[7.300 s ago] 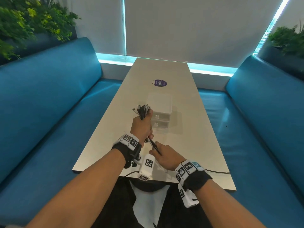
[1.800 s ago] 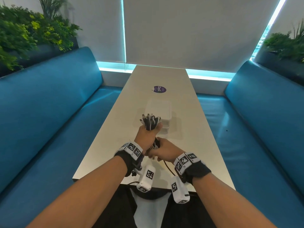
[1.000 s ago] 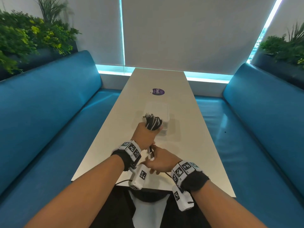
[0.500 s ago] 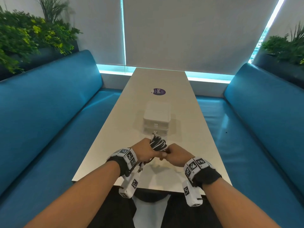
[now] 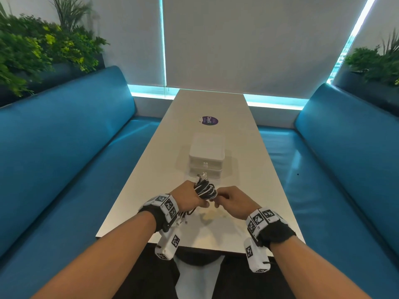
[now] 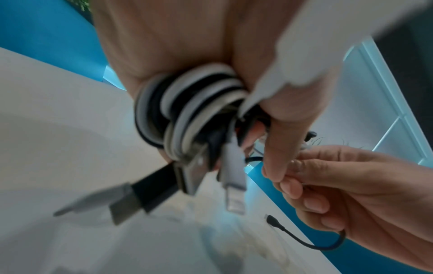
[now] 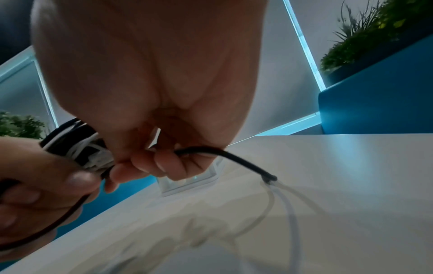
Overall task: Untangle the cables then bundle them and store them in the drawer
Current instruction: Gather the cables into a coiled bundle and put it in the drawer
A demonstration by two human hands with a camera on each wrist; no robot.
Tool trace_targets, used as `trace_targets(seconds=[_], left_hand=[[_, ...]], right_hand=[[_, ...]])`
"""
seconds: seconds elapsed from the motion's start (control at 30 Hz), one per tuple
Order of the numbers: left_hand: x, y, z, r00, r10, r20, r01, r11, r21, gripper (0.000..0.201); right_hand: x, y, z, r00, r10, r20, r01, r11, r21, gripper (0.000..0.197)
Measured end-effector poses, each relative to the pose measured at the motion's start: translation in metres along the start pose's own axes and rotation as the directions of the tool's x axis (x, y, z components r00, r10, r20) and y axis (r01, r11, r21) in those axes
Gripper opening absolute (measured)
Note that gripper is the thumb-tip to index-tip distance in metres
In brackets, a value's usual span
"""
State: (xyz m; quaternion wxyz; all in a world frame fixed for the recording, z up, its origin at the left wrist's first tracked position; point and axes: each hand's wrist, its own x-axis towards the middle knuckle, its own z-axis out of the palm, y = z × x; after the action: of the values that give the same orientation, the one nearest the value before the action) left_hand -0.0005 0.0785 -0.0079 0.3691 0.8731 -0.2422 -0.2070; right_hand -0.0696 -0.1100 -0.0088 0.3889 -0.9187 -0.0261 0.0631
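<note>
- Head view: the left hand (image 5: 187,197) is wrapped tight around a coiled bundle of black and white cables (image 5: 204,190), held up just above the long pale table (image 5: 164,169).
- Connector ends poke out of the top of the bundle, and more plugs dangle below the left fist.
- The right hand (image 5: 234,201) sits right beside it, fingers curled, pinching a thin black cable end (image 7: 234,157) that trails out of the bundle.
- In the right wrist view that black cable's tip touches the table.
- Left wrist view, blurred: silver and black USB plugs (image 6: 131,196) hang from the grip.
- Just beyond the hands stands the small white two-tier drawer box (image 5: 206,157), both drawers closed.
- Blue benches (image 5: 64,147) flank the table.
</note>
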Motion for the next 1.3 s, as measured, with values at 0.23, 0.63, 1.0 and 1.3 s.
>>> trace_targets(seconds=[0.23, 0.63, 1.0, 1.3], left_hand=[[0.004, -0.006, 0.005, 0.991, -0.137, -0.008, 0.136, 0.99, -0.034, 0.022], [0.005, -0.007, -0.005, 0.98, -0.07, -0.184, 0.05, 0.993, -0.111, 0.042], [-0.006, 0.008, 0.002, 0.999, -0.036, -0.017, 0.033, 0.99, -0.135, 0.032], [-0.01, 0.011, 0.01, 0.99, -0.009, 0.139, 0.047, 0.962, -0.27, 0.018]], right_hand=[[-0.004, -0.001, -0.005, 0.997, 0.021, 0.069, -0.029, 0.992, 0.124, 0.027], [0.004, 0.008, -0.002, 0.986, 0.151, -0.076, -0.15, 0.989, 0.016, 0.035], [0.005, 0.014, -0.006, 0.992, 0.066, -0.104, -0.067, 0.998, -0.001, 0.022], [0.008, 0.016, -0.013, 0.983, 0.014, -0.183, 0.01, 0.991, 0.131, 0.014]])
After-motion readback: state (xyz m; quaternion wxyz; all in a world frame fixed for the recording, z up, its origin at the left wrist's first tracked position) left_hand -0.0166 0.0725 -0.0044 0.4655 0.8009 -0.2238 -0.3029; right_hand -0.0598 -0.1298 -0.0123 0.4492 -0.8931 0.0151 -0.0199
